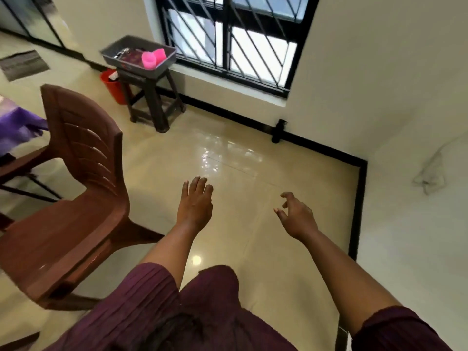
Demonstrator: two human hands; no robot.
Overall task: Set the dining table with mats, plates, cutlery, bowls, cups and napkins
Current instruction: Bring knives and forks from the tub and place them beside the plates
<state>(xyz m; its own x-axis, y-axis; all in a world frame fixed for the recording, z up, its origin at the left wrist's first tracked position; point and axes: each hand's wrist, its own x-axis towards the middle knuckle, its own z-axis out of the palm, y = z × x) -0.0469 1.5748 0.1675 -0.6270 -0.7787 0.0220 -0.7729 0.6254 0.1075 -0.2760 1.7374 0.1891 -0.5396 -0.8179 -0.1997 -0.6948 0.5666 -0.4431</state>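
A grey tray [166, 65] sits on a dark stool [152, 97] under the window, far ahead. In it stand two pink cups [149, 59], some metal cutlery [121, 53] and a dark red item. My left hand [195, 202] hangs over the floor with straight fingers, holding nothing. My right hand [296, 215] is beside it, fingers loosely curled and empty. Both hands are well short of the tray. At the left edge a purple cloth [17, 122] covers part of the dining table.
A brown plastic chair [76, 198] stands at the left between me and the table. A red bucket [112, 84] sits on the floor beside the stool. Glossy tiled floor stretches ahead; white walls with a black skirting close the right side.
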